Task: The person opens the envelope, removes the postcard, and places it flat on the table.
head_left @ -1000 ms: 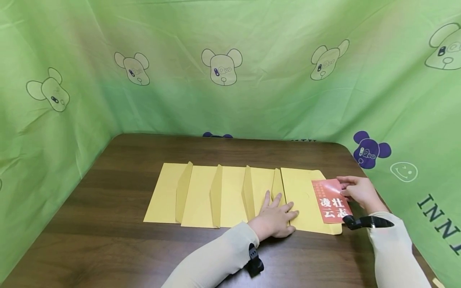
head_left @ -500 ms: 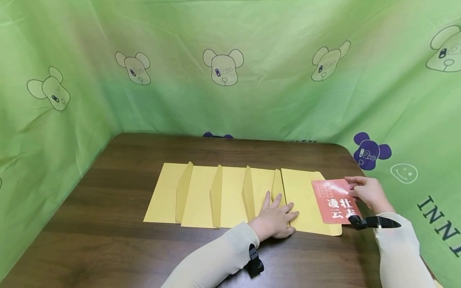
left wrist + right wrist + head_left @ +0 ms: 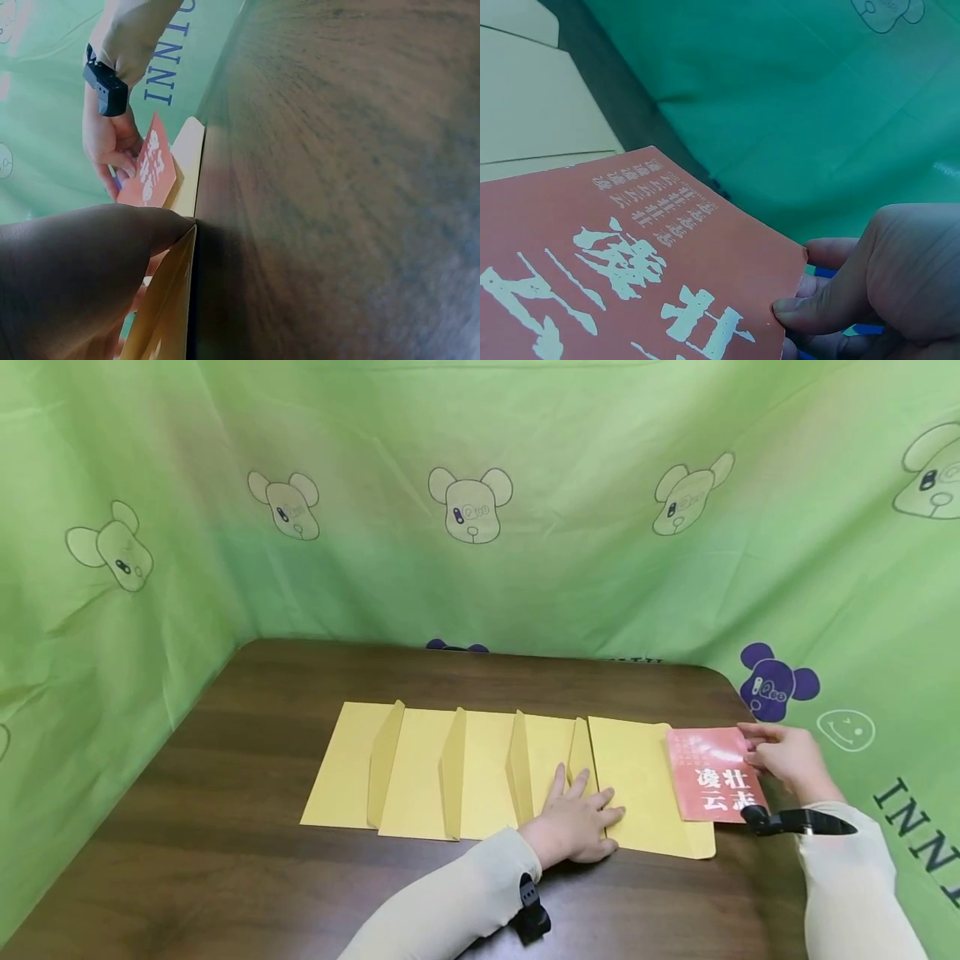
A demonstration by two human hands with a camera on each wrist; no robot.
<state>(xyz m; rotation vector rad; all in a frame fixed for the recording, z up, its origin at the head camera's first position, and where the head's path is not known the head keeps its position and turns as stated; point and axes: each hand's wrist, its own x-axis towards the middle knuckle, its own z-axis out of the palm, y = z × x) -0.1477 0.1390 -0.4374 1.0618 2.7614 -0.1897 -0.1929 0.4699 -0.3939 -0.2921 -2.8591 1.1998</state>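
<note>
In the head view a red card (image 3: pixel 716 774) with white characters overlaps the open flap end of the rightmost yellow envelope (image 3: pixel 633 785). My right hand (image 3: pixel 791 762) pinches its right edge between thumb and fingers, and the right wrist view shows the thumb (image 3: pixel 802 309) on top of the card. My left hand (image 3: pixel 573 822) lies with fingers spread, pressing across the left end of this envelope and the flap beside it. Seen from the left wrist, the card (image 3: pixel 154 169) tilts up from the envelope.
Several more yellow envelopes (image 3: pixel 423 768) overlap in a row to the left, their flaps partly raised. All lie on a dark wooden table (image 3: pixel 225 877). A green curtain (image 3: pixel 570 585) with bear prints stands behind and at both sides.
My right hand has drawn the red card rightward out of the rightmost envelope; its left edge now sits over the flap. The left hand has stayed on the envelopes.
</note>
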